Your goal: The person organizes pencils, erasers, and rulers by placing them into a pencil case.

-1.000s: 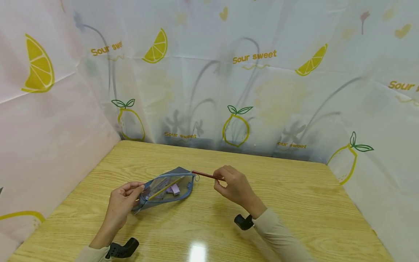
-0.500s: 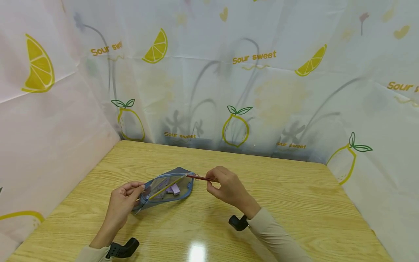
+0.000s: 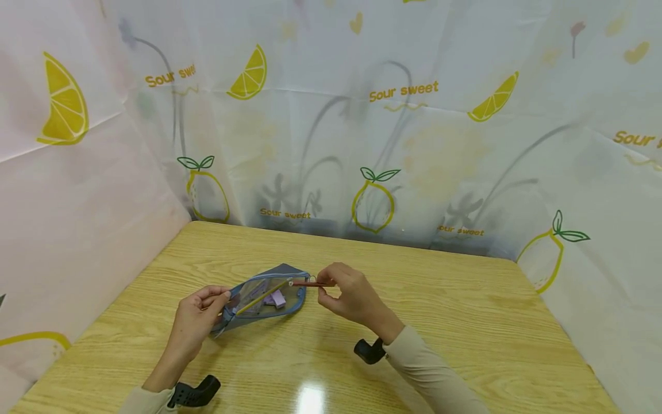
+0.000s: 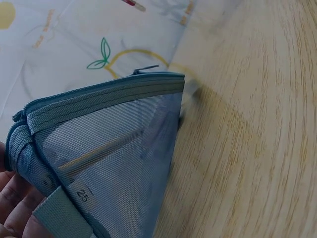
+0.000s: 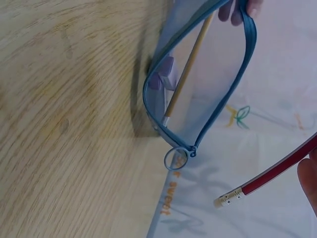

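Note:
A blue mesh zip pouch (image 3: 285, 313) is held open at its left end by my left hand (image 3: 193, 316), which pinches the edge. Through the mouth I see a yellow pencil (image 3: 258, 298) and a pale purple block (image 3: 277, 299), likely an eraser, with other purple pieces beside it. My right hand (image 3: 349, 293) pinches a dark red pencil (image 3: 305, 283), its eraser end pointing left over the pouch's right end in the head view. In the right wrist view, the red pencil's white eraser tip (image 5: 220, 202) shows apart from the pouch rim, near the zipper ring (image 5: 176, 158).
The pouch is at the middle-left of a wooden table (image 3: 439, 322). A lemon-printed white cloth (image 3: 331, 132) stands along the back and sides. Black wrist mounts (image 3: 196, 393) sit on both forearms.
My right hand has moved left and slightly down, bringing the red pencil's eraser end from beyond the pouch's right corner to over its mouth. The left hand and pouch stay nearly still.

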The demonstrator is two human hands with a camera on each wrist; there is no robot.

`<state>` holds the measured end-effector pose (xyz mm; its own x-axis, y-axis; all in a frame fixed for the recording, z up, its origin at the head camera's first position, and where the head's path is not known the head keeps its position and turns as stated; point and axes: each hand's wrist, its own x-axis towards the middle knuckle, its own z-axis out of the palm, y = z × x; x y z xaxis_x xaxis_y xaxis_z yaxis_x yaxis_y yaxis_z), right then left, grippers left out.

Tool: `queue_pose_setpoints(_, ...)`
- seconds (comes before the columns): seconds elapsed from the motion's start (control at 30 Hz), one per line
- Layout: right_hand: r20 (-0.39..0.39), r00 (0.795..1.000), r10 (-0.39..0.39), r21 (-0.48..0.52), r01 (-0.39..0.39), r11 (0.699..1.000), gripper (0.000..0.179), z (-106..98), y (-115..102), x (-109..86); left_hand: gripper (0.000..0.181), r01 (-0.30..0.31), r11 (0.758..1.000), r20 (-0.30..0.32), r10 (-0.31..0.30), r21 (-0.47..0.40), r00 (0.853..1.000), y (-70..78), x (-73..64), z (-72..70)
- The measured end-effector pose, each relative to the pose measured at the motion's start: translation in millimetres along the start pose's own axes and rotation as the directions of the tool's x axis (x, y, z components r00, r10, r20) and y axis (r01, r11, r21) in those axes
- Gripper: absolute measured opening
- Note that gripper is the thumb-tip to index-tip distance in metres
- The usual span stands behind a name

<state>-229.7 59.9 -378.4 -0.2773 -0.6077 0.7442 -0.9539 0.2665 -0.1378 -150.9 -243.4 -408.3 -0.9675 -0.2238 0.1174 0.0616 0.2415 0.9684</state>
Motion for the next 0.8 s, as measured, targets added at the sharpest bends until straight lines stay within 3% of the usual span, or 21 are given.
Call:
queue_pose_setpoints(0.57, 0.041, 0.994, -0.104, -0.043, 0.106, 0.993, 0.019, 17, 2, 5.7, 0.03, -0.006, 1.0, -0.003, 0.006, 0.0, 1.0, -1.4, -0.8, 0.8)
queue_pose_setpoints(0.8, 0.045, 0.992, -0.117, -0.013, 0.117, 0.993, 0.021, 27, 0, 11.6, 0.03, -0.002, 1.0, -0.004, 0.002, -0.01, 1.0, -1.0, -0.8, 0.3)
